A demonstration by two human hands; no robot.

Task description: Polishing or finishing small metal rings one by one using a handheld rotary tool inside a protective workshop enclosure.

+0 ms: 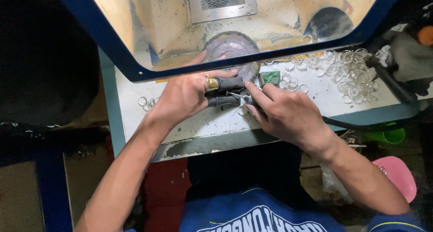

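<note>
The round, grey, toothed-edge grinding wheel (pixel 232 49) sat under the blue-framed clear shield (pixel 135 65), and both hands worked just in front of it, over the pale, scuffed bench top (pixel 198 128). The left hand (pixel 182 96), a gold ring on one finger and dark rubber sleeves (pixel 225 92) over two fingertips, had its fingers curled together and pinched on a small silver metal ring (pixel 242 110). The right hand (pixel 288 114) was clamped around a thin, dark-handled hand tool whose tip met that ring. This looked like the finishing pass on one ring, and a steady tool tip with small turns of the piece seemed needed. To the right of the wheel lay a green block (pixel 270 77) and a heap of loose silver rings (pixel 347 74); to the left, a few rings (pixel 146 102). The shield's lower edge hung close above the knuckles, and open room lay toward the near bench edge.
</note>
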